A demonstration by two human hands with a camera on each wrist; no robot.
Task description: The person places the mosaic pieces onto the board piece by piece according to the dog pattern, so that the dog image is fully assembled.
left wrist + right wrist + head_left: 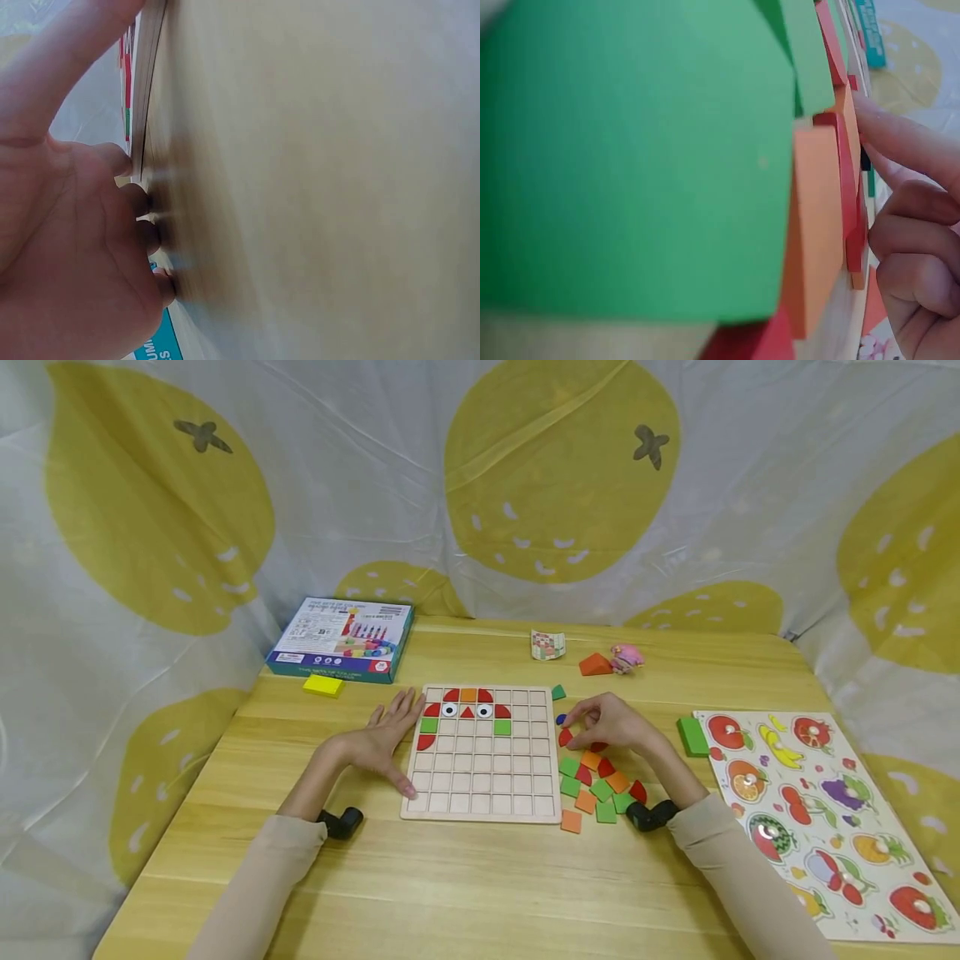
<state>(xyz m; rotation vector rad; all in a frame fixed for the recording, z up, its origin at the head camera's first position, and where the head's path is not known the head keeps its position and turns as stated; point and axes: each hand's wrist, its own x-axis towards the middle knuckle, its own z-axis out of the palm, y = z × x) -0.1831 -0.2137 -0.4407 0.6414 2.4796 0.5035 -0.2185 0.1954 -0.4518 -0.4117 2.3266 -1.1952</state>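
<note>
A square wooden grid board (480,783) lies in the middle of the table, with red, orange, green and eye-marked tiles set in its upper rows. My left hand (380,742) rests spread along the board's left edge, thumb at the lower left corner and fingertips by the upper left; the left wrist view shows its palm beside the board's side. To the board's right, my right hand (611,724) pinches a red quarter-round tile (566,738) between thumb and index finger. A blue piece (561,719) lies by the index fingertip. Loose green (637,165), orange and red tiles lie below that hand.
A toy box (337,639) stands at the back left, a yellow block (323,686) before it. At the back are a pattern card (547,646), an orange-red block (596,665) and a pink figure (627,658). A green block (692,737) touches the fruit puzzle board (817,814) at right.
</note>
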